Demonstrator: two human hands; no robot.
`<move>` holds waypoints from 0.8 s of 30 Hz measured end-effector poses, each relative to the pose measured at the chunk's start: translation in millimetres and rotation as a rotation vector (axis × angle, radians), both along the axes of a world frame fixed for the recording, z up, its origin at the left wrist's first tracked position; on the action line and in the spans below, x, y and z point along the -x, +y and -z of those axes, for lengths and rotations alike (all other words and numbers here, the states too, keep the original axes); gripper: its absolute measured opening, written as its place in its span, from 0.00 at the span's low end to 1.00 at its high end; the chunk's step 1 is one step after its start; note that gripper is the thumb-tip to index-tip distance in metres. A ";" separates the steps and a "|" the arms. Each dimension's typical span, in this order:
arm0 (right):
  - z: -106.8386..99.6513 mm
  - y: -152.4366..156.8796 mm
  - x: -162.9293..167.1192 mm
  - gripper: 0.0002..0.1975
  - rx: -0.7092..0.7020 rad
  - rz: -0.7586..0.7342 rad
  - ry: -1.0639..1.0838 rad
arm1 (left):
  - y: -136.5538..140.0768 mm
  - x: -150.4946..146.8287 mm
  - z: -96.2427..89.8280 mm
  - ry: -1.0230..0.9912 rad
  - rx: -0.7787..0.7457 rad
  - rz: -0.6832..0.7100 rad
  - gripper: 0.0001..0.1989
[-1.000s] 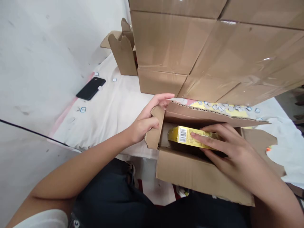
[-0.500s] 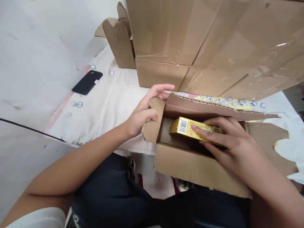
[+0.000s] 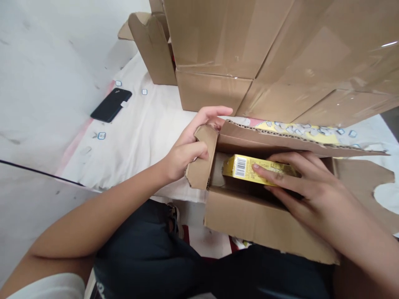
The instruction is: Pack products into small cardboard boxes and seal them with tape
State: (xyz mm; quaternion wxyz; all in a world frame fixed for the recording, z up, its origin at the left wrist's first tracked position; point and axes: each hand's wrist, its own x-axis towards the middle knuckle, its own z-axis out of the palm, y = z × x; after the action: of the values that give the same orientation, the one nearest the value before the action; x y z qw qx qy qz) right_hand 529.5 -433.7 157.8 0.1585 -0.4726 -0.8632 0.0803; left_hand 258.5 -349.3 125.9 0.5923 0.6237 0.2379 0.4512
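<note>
- Through the head feed I had the open carton (image 3: 243, 207) at the near edge of the counter (image 3: 156, 137), its front flap folded out past that edge over the dark trousers (image 3: 149, 257).
- My left hand (image 3: 195, 143) was closed on the carton's end flap (image 3: 199, 174), thumb on the inner face, other fingers behind, the forefinger sticking out loosely toward the far edge.
- My right hand (image 3: 307, 176) reached into the carton, narrowed around a yellow box (image 3: 260, 169): forefinger along its upper face, the other digits down its sides.
- The yellow box was inside the carton, barcode end toward the counter's left edge; I couldn't tell whether it touched the carton's bottom.
- Toward the far edge stood a big block of taped cartons (image 3: 218, 45), with a notched, open-topped carton (image 3: 152, 50) beside it at the far left corner.
- A black phone (image 3: 111, 105) lay by the left edge, near the wall (image 3: 62, 62).
- Small pale shapes (image 3: 324, 131) showed between block and open carton, printed or loose, I couldn't say.
</note>
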 end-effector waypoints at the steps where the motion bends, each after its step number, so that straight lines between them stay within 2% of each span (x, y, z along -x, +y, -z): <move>1: -0.2 0.4 0.1 0.18 0.004 0.001 -0.001 | -0.4 0.0 -0.1 0.002 0.007 0.001 0.26; 13: -1.7 2.2 -1.1 0.19 0.042 -0.017 -0.080 | 0.8 -1.4 -1.2 -0.032 0.041 -0.004 0.27; 20: -2.8 11.8 -0.4 0.19 0.107 -0.027 -0.130 | 1.9 -15.7 17.5 -0.067 -0.013 -0.023 0.23; 24: -1.3 10.0 1.5 0.21 0.061 0.005 -0.057 | -7.4 -26.8 22.2 0.033 -0.065 -0.096 0.29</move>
State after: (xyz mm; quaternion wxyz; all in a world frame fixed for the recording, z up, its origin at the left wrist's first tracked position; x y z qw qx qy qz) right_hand 528.1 -423.7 159.1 0.1195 -0.4813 -0.8634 0.0926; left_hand 285.3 -356.7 103.6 0.5453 0.6380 0.2624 0.4761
